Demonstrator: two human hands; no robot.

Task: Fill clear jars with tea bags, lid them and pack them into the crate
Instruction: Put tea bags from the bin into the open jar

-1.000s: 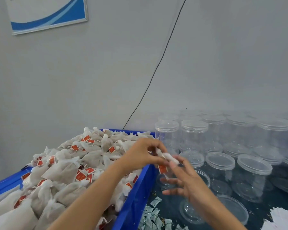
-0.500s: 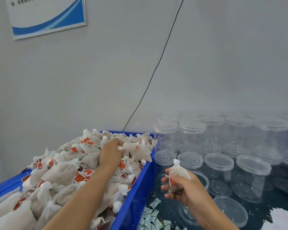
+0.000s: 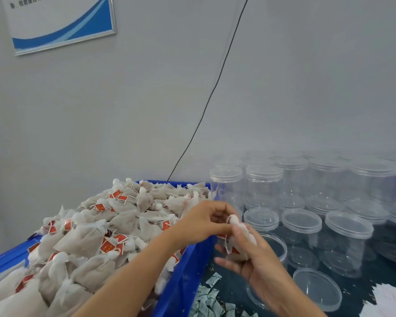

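A blue crate on the left is heaped with white tea bags bearing red tags. My right hand holds a small bunch of tea bags over an open clear jar just right of the crate. My left hand has come across from the crate and pinches the top of a tea bag at that bunch. A loose clear lid lies on the dark table to the jar's right.
Several lidded empty clear jars stand in rows at the back right against the grey wall. Small green-white sachets lie beside the crate's near corner. White paper lies at the bottom right. A black cable runs down the wall.
My left hand left the tea bag heap and moved right to meet my right hand, bringing another tea bag. My right hand stayed over the open jar.
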